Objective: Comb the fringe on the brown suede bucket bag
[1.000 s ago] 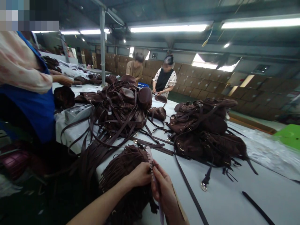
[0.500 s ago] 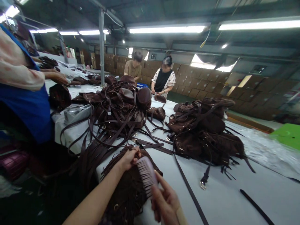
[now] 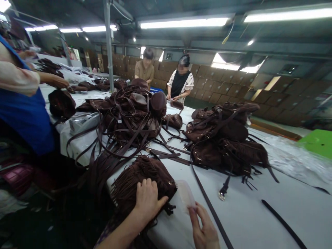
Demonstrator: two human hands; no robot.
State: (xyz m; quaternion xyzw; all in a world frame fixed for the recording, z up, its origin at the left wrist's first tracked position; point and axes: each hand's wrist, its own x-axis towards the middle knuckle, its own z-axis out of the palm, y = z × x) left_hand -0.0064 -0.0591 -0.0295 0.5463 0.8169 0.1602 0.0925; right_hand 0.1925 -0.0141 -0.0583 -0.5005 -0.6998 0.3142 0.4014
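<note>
A dark brown fringed bag [image 3: 163, 175] lies on the near edge of the white table, its long fringe spread toward the left. My left hand [image 3: 148, 200] rests on top of the bag, palm down, with the thumb stretched out to the right. To the right of the bag, my right hand [image 3: 204, 224] pinches the end of a pale comb [image 3: 186, 194] between thumb and fingers. The comb is smeared by motion and its teeth do not show now. It is held just beside the bag, over the table.
A heap of brown bags [image 3: 129, 121] with trailing straps stands behind; another stack [image 3: 223, 138] is at right. A loose strap [image 3: 282, 221] and clear plastic [image 3: 298, 162] lie on the table [image 3: 241, 218]. A person in a blue apron [image 3: 28, 121] stands left; two people work beyond.
My left hand has moved from gripping the fringe at the bag's far end to resting on the bag. The comb has shifted right, off the bag. The fringe now lies toward the left.
</note>
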